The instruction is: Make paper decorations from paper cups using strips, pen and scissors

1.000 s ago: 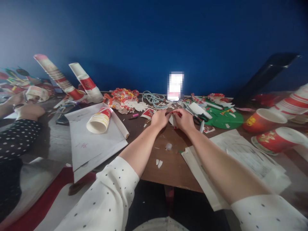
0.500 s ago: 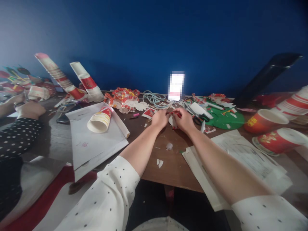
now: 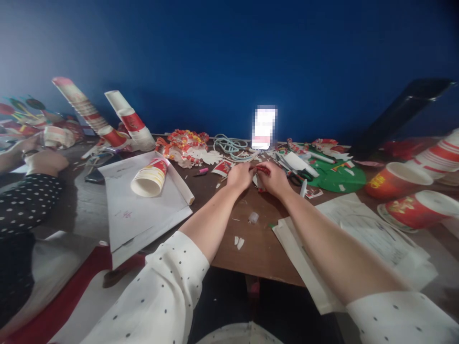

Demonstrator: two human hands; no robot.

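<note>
Both hands meet over the middle of the brown desk [image 3: 258, 248], at about 12 o'clock from the person. The left hand [image 3: 239, 176] and right hand [image 3: 274, 177] are each pinched narrow on a small red paper strip [image 3: 263, 169] held between their fingertips. The strip's long axis runs roughly 9 to 3 o'clock, one end toward each hand; it is too small to tell more.

At 10 o'clock a red-and-white paper cup [image 3: 149, 177] lies on its side on a white sheet [image 3: 136, 215], mouth toward the person. At 2 o'clock a green paper disc [image 3: 337, 177] lies flat. A deep blue wall [image 3: 229, 57] rises behind the desk.
</note>
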